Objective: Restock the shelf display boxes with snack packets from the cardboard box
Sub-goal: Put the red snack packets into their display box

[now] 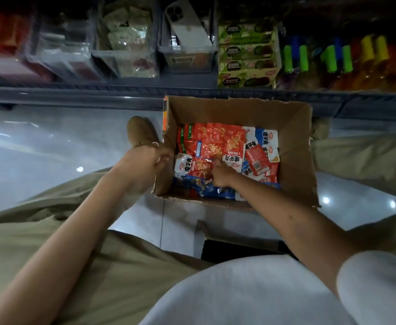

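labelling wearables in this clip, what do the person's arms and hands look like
Both forearms are bare, with no gloves or watch in view. The left hand has what looks like a thin ring on one finger; the right hand shows no jewellery. A short white sleeve covers the right upper arm; no left sleeve is in frame.

— What rests on the glossy floor point(40, 148)?
— A tan shoe point(140, 132). Higher up a white phone point(187, 26) stands tilted; right of it, bottles point(333, 59) with green, blue, yellow tops.
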Tool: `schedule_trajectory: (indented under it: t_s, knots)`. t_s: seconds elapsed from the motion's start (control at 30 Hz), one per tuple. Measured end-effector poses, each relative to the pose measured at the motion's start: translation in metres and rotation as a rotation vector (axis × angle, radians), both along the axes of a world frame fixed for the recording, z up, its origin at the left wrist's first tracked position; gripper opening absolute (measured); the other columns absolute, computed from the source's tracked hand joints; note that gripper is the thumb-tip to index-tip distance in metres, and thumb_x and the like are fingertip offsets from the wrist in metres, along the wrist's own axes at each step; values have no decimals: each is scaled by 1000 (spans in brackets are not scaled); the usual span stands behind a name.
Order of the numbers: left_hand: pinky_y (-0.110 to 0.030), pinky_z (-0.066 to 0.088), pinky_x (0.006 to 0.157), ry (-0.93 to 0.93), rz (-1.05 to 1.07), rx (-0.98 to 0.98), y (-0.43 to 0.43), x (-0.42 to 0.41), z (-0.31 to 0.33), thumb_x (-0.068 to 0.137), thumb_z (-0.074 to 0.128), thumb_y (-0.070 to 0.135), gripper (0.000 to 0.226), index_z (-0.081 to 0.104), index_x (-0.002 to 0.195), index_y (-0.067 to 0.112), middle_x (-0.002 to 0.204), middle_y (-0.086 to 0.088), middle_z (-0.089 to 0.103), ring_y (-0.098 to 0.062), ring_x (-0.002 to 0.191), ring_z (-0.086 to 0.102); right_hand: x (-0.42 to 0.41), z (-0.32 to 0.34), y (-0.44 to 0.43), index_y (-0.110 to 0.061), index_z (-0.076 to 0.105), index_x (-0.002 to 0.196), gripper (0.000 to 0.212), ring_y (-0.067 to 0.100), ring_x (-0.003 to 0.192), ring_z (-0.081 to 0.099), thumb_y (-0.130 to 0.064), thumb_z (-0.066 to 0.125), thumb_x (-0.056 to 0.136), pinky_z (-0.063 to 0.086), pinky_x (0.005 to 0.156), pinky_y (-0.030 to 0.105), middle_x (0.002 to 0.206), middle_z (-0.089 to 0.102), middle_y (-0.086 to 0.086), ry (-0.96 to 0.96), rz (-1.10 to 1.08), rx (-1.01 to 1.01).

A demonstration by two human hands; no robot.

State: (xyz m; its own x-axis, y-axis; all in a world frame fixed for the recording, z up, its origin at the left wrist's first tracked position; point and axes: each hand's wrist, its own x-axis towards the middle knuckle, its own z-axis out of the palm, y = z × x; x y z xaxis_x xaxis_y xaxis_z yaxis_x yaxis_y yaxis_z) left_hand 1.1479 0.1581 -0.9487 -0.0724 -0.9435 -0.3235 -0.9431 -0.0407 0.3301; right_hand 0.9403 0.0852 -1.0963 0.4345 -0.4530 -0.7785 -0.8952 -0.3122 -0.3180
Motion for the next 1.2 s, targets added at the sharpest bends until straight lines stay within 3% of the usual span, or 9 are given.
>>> schedule_trajectory:
  t_s: [0.17,0.3,0.4,0.5,0.7,0.87,1.0,1.13,1.2]
  knots:
    - [-23,37,74,75,0,42,2,-6,-1,98,45,18,26,60,119,22,113,0,65,-19,98,59,2,-4,0,-4,60,113,26,29,103,58,-13,55,89,49,85,34,114,57,13,-128,-126,-110]
    - [-24,42,81,150,-10,138,-2,-9,-9,96,48,15,29,59,121,21,115,1,65,-18,102,60,-8,20,-13,-3,71,98,25,10,94,51,7,52,87,43,88,26,104,56,2,-343,-280,-24]
    - [-22,44,88,243,43,195,-5,-17,-12,95,50,13,30,57,123,19,121,-1,59,-17,108,57,-16,55,-19,0,71,98,24,-6,73,54,11,52,87,45,64,12,89,58,-8,-495,-531,111]
    - [-9,42,84,460,144,230,-3,-29,-17,94,53,10,28,52,120,20,121,-5,48,-17,109,52,-23,85,-19,-5,68,92,20,5,90,61,9,54,87,54,75,16,92,62,-8,-624,-782,308]
    - [-40,34,111,770,425,92,7,-52,-28,79,70,34,52,39,120,37,139,-7,15,-24,137,15,-22,113,-4,-7,66,90,20,13,86,65,9,54,88,58,71,21,98,64,4,-799,-1127,690]
    - [-52,47,97,807,730,-109,11,-45,-41,68,71,23,53,48,100,59,139,-8,37,-28,129,40,-18,108,1,-12,67,94,17,6,88,67,0,56,90,56,80,23,98,67,-3,-726,-640,716]
    - [-54,47,96,719,794,-100,7,-38,-41,79,69,3,68,44,97,64,141,-11,36,-31,129,40,-29,70,-28,-11,67,108,20,23,113,57,-8,54,93,46,98,40,125,59,5,-456,-282,140]
    - [-29,42,95,600,788,-134,4,-43,-29,81,64,-7,59,47,117,36,135,-7,30,-16,120,34,-48,19,-30,-29,49,135,45,33,145,4,-19,54,92,18,115,52,158,1,8,39,138,-98]
    - [-30,43,94,603,783,-136,5,-40,-31,79,64,-8,56,49,117,30,132,-4,36,-15,118,38,-51,7,-21,-29,29,147,61,36,144,3,-11,51,93,24,114,45,157,-14,10,147,254,-37]
